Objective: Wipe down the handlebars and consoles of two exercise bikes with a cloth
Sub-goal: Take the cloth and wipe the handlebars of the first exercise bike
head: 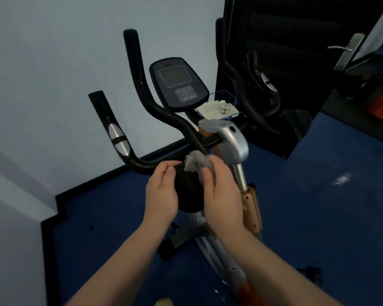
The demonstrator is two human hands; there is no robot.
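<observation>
Cloth bunched at the bike's handlebar

The right hand point(217, 191) grips the grey cloth point(194, 161) against the handlebar point(164, 115) bend, likely to rub it; the left hand point(161, 191) hovers beside, fingers loosely curled, empty.

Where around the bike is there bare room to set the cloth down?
Bare blue floor right of the bike post, and floor between the wall skirting and the bike base. The small tray beside the console is crowded.

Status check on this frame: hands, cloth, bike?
Right hand grips cloth at handlebar junction. Left hand loosely curled beside it, holding nothing. Console untouched. Nothing in the way.
</observation>
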